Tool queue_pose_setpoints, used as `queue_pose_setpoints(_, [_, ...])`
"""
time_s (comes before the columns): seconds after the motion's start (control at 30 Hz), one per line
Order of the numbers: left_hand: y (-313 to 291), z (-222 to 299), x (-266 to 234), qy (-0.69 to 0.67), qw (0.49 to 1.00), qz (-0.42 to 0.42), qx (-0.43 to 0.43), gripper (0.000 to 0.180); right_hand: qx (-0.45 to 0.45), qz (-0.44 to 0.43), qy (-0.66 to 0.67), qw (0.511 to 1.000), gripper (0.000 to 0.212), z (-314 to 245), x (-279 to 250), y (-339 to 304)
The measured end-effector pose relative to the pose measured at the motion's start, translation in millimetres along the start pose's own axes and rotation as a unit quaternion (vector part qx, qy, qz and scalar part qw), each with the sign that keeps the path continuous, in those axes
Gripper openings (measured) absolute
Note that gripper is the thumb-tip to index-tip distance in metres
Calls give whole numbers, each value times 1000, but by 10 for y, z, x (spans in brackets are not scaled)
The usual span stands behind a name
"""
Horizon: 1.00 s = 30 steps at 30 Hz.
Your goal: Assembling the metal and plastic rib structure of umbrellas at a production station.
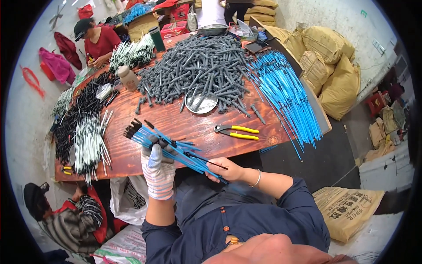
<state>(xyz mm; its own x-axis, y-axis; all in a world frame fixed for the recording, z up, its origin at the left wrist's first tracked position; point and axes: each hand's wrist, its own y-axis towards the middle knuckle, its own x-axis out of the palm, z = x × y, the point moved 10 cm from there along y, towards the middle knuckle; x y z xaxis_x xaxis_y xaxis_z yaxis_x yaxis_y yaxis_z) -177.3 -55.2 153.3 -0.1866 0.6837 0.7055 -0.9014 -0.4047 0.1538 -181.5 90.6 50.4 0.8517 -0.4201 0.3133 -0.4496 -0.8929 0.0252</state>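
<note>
A bundle of thin blue rods with black tips [184, 159] slants across my lap, just off the table's front edge. My left hand [157, 174], in a striped glove with grey fingertips, is closed round its upper part. At the bundle's lower right end, my bare right hand [227, 169] pinches the rods; a black piece sticks out past its fingers. On the table ahead lie nippers with yellow handles [241, 132]. Beyond them a round metal dish [206, 105] sits against a heap of dark grey tubular parts [198, 66].
The reddish wooden table [127, 112] carries blue rods [290, 94] on the right and white rods [88, 136] on the left. A pale bottle [127, 78] and green tumbler [157, 38] stand behind. Co-workers sit at left [101, 42] and lower left [70, 215]. Sacks [338, 83] are piled right.
</note>
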Motion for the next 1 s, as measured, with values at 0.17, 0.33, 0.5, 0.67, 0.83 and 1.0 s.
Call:
queue_pose_setpoints(0.17, [11,12,68,64,997,-31,-4,21,18,-18,47,999,33,58,46,-28])
queue_pose_setpoints(0.33, [17,90,172,114,993,-13,35,23,28,-9,40,999,32,33,-57,-36])
queue_pose_setpoints(0.5, [-103,152,66,131,990,-46,9,24,-153,11,-400,903,22,-605,-295,-101])
queue_pose_setpoints(0.67, [-176,379,-121,42,998,21,34,21,126,456,-701,534,23,-1258,-2310,-919])
queue_pose_setpoints(0.83, [-259,401,-100,29,995,-96,1,20,251,468,-714,456,23,-853,-3079,-1459])
queue_pose_setpoints(1.0, [-295,381,-97,12,996,-86,-8,24,131,586,-637,485,23,-985,-3354,-1763])
